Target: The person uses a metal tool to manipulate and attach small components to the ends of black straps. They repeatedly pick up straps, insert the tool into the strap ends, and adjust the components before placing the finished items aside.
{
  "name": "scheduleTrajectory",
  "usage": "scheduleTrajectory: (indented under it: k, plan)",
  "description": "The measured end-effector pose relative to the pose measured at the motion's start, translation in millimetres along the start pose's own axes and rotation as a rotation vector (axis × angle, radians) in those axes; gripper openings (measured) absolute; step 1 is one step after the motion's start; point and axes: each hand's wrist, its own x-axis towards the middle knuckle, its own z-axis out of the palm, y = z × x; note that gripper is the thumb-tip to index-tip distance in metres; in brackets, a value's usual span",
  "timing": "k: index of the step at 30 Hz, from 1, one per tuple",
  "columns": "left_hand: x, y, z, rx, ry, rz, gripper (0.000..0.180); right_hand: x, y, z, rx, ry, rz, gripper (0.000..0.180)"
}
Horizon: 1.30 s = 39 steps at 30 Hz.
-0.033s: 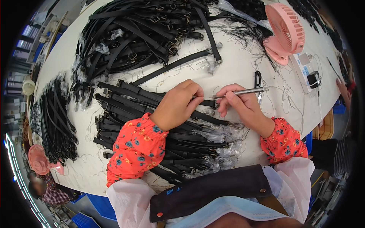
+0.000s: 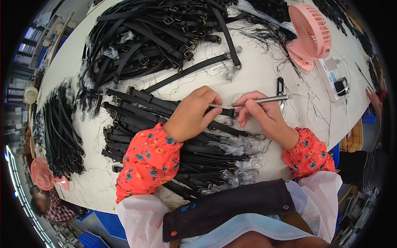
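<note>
On a white table [image 2: 269, 74] heaped with black straps, the left hand [image 2: 192, 113] presses one strap [image 2: 225, 111] flat, fingers curled; the right hand [image 2: 262, 113] pinches a metal pen [image 2: 260, 100].

Left hand [image 2: 191, 113] lies palm down, fingers curled together, knuckles up, forearm in a red floral sleeve running back toward the lower edge. Right hand [image 2: 261, 114] sits just beside it, fingertips pinched in a pen-like grip, wrist bent, same floral cuff at the forearm.
</note>
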Motion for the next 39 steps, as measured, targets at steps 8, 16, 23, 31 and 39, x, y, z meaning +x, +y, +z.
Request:
scheduleTrajectory:
  k: [8, 16, 23, 31, 39]
  plan:
    - [-1.8, -3.7, -1.2, 0.171, -0.037, 0.165, 0.022, 3.7, -0.4, 5.4, -0.529, 0.058, -0.251, 0.019]
    - [-3.1, 5.5, -0.1, -0.245, -0.013, -0.086, 0.019, 3.1, -1.6, 6.2, -0.423, 0.049, -0.214, 0.026]
    - [-2.3, 6.6, -2.7, 0.032, 0.039, 0.158, 0.019, 2.0, 2.0, 6.3, -0.421, 0.088, -0.272, 0.027]
    - [-5.4, 31.4, 5.4, 0.633, 0.027, 0.454, 0.023, 2.5, -2.9, 11.0, -0.656, 0.093, -0.428, 0.03]
    - [1.0, 20.1, 9.0, 0.583, 0.062, 0.536, 0.012, 1.0, 0.5, 14.9, -0.588, 0.12, -0.324, 0.029]
